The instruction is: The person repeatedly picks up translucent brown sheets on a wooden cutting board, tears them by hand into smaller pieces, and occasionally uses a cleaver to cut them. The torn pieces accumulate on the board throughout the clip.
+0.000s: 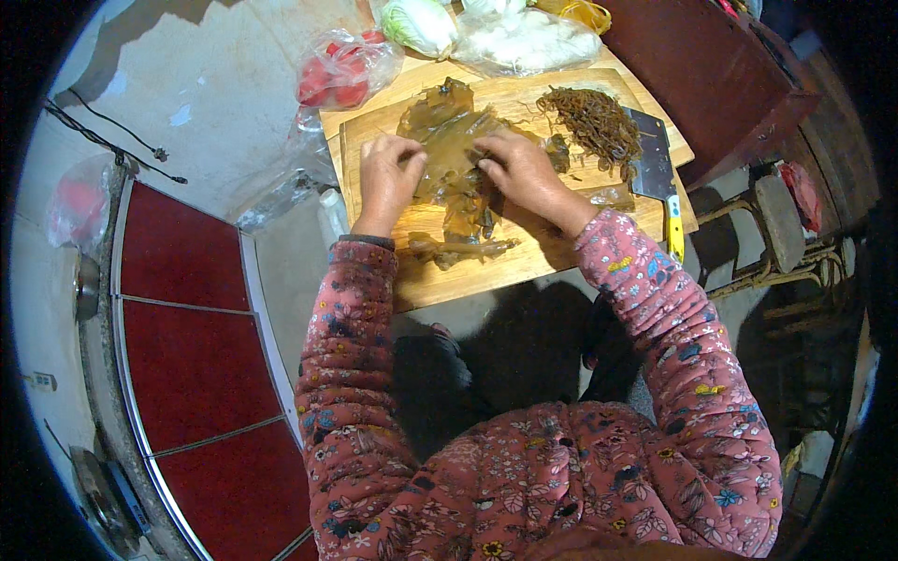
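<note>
A broad, wet, brown-green kelp sheet (449, 144) lies spread on a wooden cutting board (547, 245). My left hand (391, 175) pinches its left edge between thumb and forefinger. On the opposite side, my right hand (523, 172) has its thumb and fingers closed on the kelp. Crumpled folds trail toward me, and a narrow rolled strip (466, 249) rests near the board's front. A heap of finely shredded kelp (593, 130) sits at the back right. Beside it lies a cleaver (654, 158) with a yellow and white handle, pointing toward me.
Behind the board are a napa cabbage (419, 26), a clear bag of white contents (530, 41) and a bag with red items (344, 70). A dark red cabinet (715, 77) stands right, above a stool (777, 223). Red panelled doors (196, 315) are at left.
</note>
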`<control>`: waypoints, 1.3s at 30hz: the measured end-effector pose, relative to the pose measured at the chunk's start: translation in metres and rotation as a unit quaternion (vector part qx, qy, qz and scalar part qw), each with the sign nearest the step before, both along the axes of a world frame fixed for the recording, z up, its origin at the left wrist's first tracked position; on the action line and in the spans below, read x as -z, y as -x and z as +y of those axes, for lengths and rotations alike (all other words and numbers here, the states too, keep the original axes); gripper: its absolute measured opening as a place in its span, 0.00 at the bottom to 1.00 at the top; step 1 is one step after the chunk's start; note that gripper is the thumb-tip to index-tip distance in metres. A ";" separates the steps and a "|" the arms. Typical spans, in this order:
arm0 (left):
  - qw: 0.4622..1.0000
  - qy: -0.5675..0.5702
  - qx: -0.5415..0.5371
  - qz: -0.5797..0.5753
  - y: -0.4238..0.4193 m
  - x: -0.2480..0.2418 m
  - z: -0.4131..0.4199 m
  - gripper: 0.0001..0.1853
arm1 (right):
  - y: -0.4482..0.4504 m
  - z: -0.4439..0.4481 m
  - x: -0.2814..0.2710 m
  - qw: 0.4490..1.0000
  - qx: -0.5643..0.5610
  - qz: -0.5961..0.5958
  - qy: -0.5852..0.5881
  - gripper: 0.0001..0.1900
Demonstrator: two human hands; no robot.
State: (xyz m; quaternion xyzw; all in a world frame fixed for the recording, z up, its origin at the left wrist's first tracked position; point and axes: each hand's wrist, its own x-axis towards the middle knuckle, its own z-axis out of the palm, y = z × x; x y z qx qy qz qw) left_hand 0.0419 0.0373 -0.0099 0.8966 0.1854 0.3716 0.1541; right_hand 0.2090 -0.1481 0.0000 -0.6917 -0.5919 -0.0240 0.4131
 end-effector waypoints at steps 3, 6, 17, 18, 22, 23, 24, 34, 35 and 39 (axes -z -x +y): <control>0.999 -0.014 -0.005 0.047 0.008 -0.004 -0.007 0.05 | 0.012 0.004 -0.005 0.979 0.035 -0.140 0.144 0.13; 0.994 -0.018 -0.101 0.022 0.014 -0.005 -0.001 0.05 | 0.023 0.010 -0.009 0.977 0.045 -0.185 0.094 0.09; 0.995 0.092 0.023 0.034 0.028 -0.016 -0.052 0.11 | 0.045 -0.002 -0.015 0.985 -0.027 -0.155 0.066 0.10; 0.993 0.113 0.031 -0.017 0.029 -0.018 -0.060 0.10 | 0.043 -0.015 -0.015 0.992 -0.021 -0.121 0.026 0.10; 0.958 0.267 0.035 -0.100 0.021 -0.018 -0.089 0.09 | 0.017 -0.075 -0.018 0.998 0.060 -0.009 -0.033 0.10; 0.962 0.245 0.047 -0.108 0.019 -0.016 -0.097 0.09 | 0.006 -0.089 -0.019 0.994 0.103 0.012 -0.014 0.10; 0.966 0.224 0.059 -0.115 0.018 -0.013 -0.104 0.08 | -0.005 -0.107 -0.020 0.991 0.136 0.015 -0.001 0.09; 0.968 0.207 0.131 -0.054 -0.020 -0.006 -0.162 0.06 | -0.044 -0.158 -0.003 0.989 0.080 -0.068 0.102 0.07; 0.972 0.189 0.134 -0.048 -0.023 -0.006 -0.165 0.06 | -0.045 -0.157 -0.002 0.992 0.075 -0.045 0.094 0.07; 0.970 0.176 0.155 -0.071 -0.033 -0.005 -0.176 0.06 | -0.047 -0.156 -0.001 0.990 0.055 0.128 0.021 0.05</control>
